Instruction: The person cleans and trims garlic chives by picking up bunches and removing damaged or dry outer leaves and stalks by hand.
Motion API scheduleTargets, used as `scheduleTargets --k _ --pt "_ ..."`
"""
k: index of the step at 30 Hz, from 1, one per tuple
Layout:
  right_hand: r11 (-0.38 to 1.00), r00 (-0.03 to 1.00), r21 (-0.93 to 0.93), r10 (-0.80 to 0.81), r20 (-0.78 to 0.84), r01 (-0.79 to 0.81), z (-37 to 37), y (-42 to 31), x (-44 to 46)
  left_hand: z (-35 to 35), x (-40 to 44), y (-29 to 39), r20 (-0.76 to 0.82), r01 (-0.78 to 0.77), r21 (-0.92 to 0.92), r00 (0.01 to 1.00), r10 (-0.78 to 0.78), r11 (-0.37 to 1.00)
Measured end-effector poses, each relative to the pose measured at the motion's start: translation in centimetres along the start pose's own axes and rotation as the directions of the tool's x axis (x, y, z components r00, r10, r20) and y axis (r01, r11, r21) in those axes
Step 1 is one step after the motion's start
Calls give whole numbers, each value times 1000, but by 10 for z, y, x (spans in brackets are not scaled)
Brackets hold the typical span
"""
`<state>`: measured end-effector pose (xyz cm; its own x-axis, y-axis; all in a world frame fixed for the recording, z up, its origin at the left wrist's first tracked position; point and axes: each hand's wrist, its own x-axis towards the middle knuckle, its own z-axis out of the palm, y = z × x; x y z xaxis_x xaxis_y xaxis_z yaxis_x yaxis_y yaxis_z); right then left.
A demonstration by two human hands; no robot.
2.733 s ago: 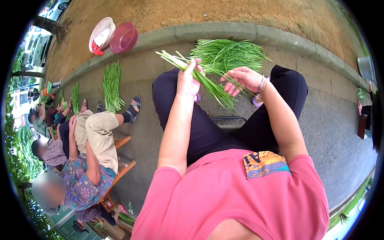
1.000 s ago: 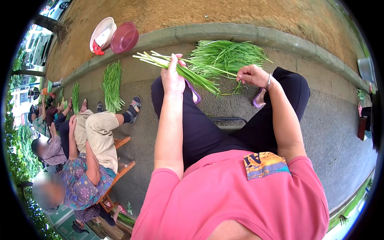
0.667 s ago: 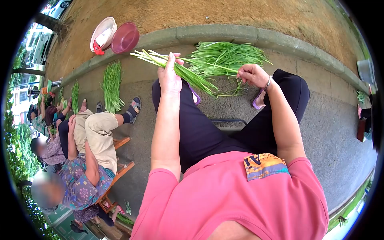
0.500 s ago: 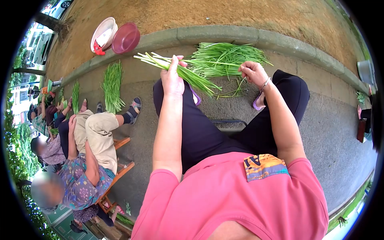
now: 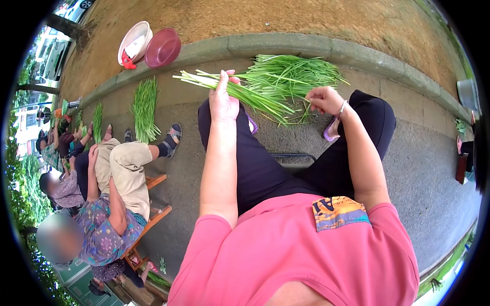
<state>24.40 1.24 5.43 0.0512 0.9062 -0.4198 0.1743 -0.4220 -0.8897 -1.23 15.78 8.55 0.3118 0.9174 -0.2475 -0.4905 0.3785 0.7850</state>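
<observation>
Gripping stalk bundle (image 5: 258,100) just past 12 o'clock: left hand (image 5: 224,102), at 11, fingers wrapped round it, pale ends toward 10, green tips toward 4. Right hand (image 5: 325,99) at 2 o'clock, fingers curled; cannot tell whether any blade is pinched. Just changed: straight stalk spanning both hands no longer plain, suggesting pull eased. Versus half-second ago: right hand lower, bundle tips nearer it. Leaf pile (image 5: 301,71) at 1.
</observation>
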Motion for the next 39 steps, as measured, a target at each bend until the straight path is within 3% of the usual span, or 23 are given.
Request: scheduleTargets --k 2,3,4,6,7,8,10,11,16,17,18,20,22,24,26,28,35,39 --pt "980 991 -200 48 125 -23 7 3 0 0 0 0 -1 15 -13 1000 -15 1000" --pt "961 975 -248 162 150 -122 9 -2 -1 -1 1 0 -1 16 -12 1000 -16 1000" --pt "961 975 -247 162 149 -122 10 4 0 -1 2 0 3 23 -32 1000 -23 999" --pt "878 966 -450 -51 254 165 13 14 1 -2 2 -1 6 32 -50 999 -32 998" --pt "877 955 -471 50 294 99 12 12 1 -2 2 -1 5 33 -56 999 -33 998" --pt "877 955 -471 51 293 97 12 13 -1 -2 3 -1 3 34 -63 999 -34 997" --pt "760 975 -616 -112 193 209 11 16 -3 -2 2 -1 3 36 -65 999 -35 997" --pt "760 975 -616 -112 193 209 8 17 -2 -2 2 0 3 36 -66 999 -36 997" --pt "932 999 -362 -32 -23 22 -8 14 5 -1 1 0 3 29 -66 1000 -29 997" --pt "995 997 -76 61 -42 -64 -9 14 4 -1 1 -1 1 29 -65 1000 -29 997" --pt "995 997 -77 61 -41 -64 -9 10 4 -1 1 -1 0 28 -67 1000 -28 997" --pt "961 976 258 140 -165 -94 -11 3 2 0 1 -1 1 35 -68 999 -35 997" --pt "933 976 352 140 -169 -73 -12 -7 -1 -1 1 0 8 35 -66 999 -34 997" --pt "795 991 606 99 -93 -23 -14 -16 -7 -2 1 -1 15 36 -64 999 -35 997" --pt "796 996 604 79 -45 -36 -16 -21 -9 -2 1 -1 3 32 -56 999 -32 998" --pt "789 991 601 85 102 -130 -17 -26 -12 -2 1 -1 7 30 -59 1000 -29 998" --pt "862 981 484 73 181 -154 -17 -30 -19 -1 0 0 7 20 -54 1000 -20 998" --pt "928 980 365 -3 198 -71 -18 -26 -18 -2 1 0 -9 9 -44 1000 -9 999"
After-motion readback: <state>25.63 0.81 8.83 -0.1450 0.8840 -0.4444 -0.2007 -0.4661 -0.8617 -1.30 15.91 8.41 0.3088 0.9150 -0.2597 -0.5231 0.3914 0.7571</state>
